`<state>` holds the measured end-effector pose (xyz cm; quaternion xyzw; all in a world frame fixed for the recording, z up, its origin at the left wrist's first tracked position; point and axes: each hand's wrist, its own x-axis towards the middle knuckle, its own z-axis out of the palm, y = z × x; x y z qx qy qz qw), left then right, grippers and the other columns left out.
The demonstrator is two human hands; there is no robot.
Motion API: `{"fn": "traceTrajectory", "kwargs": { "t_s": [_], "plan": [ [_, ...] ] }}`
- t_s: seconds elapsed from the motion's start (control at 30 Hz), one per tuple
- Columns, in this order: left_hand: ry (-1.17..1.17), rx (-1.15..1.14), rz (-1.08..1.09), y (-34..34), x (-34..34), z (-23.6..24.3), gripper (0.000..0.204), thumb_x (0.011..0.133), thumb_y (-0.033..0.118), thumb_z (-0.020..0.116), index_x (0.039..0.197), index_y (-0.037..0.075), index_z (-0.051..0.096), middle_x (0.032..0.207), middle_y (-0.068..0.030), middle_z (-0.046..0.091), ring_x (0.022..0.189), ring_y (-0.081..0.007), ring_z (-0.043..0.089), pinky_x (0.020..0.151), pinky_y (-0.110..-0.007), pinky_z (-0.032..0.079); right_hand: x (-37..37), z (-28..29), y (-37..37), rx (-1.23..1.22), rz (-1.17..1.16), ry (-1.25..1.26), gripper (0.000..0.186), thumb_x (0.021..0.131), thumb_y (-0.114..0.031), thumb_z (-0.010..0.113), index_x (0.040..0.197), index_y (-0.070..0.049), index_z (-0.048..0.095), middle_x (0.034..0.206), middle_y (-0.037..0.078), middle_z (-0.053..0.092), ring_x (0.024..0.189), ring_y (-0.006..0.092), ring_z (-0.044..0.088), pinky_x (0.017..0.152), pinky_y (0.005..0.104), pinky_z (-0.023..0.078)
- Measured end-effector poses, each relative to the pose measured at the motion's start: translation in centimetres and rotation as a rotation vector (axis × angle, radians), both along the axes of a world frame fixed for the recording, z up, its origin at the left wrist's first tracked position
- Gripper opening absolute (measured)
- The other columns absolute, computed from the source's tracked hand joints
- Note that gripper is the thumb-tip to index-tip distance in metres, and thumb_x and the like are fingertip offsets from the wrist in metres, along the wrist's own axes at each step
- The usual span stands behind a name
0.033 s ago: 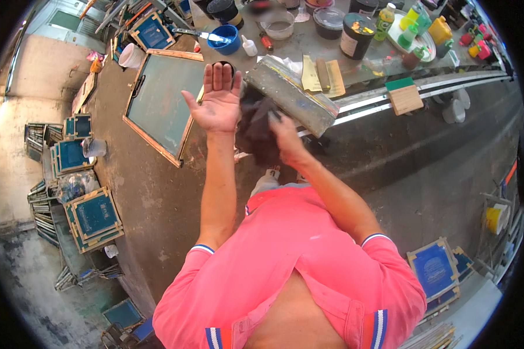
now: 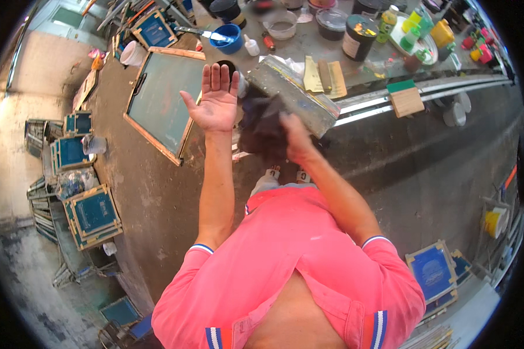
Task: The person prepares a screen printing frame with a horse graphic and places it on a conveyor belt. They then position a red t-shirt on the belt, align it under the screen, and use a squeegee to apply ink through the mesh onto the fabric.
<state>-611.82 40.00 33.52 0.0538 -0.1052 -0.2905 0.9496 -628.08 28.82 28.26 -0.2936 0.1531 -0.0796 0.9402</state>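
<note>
My left hand (image 2: 214,102) is raised palm up with fingers spread and holds nothing. Just right of it, my right hand (image 2: 297,134) grips a dark cloth (image 2: 261,125), which is blurred and hangs over the floor in front of me. Beyond the cloth, a long grey, paint-marked board or trough (image 2: 297,96) lies angled at the bench's front. Yellowish paper pieces (image 2: 314,74) with a stick on them lie just behind it. A framed screen (image 2: 160,102) stands to the left of my left hand.
The bench (image 2: 372,67) carries tubs, a blue bucket (image 2: 227,41) with a blade across it, bottles and a tray. Metal rails run along its front, with a wooden block (image 2: 406,100) on them. Stacked screens (image 2: 93,212) line the left wall; more lean at lower right (image 2: 431,270).
My right hand has shifted slightly rightward, and the cloth with it has changed shape. My left hand stays spread, a little further left.
</note>
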Motion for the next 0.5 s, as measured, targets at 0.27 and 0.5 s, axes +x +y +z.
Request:
{"fn": "traceTrajectory", "kwargs": {
  "t_s": [0.27, 0.5],
  "plan": [
    [0.014, -0.116, -0.040, 0.7, -0.9, 0.1, 0.076, 0.085, 0.062, 0.055, 0.131, 0.001, 0.053, 0.130, -0.0157, 0.058, 0.128, -0.0323, 0.047, 0.115, -0.054, 0.025, -1.1, -6.0, -5.0, -0.123, -0.211, -0.135, 0.044, 0.100, -0.036, 0.044, 0.133, -0.007, 0.048, 0.132, 0.012, 0.053, 0.114, 0.0252, 0.056, 0.100, 0.0394, 0.046],
    [-0.041, -0.040, -0.024, -1.3, -2.3, 1.8, 0.080, 0.087, 0.070, 0.044, 0.129, 0.003, 0.055, 0.129, -0.0157, 0.059, 0.127, -0.0324, 0.049, 0.113, -0.055, 0.027, -0.5, -3.6, -3.3, -0.018, -0.010, -0.184, 0.037, 0.098, -0.033, 0.051, 0.125, -0.009, 0.054, 0.116, 0.010, 0.061, 0.101, 0.0211, 0.061, 0.083, 0.0347, 0.054]
  ]
}}
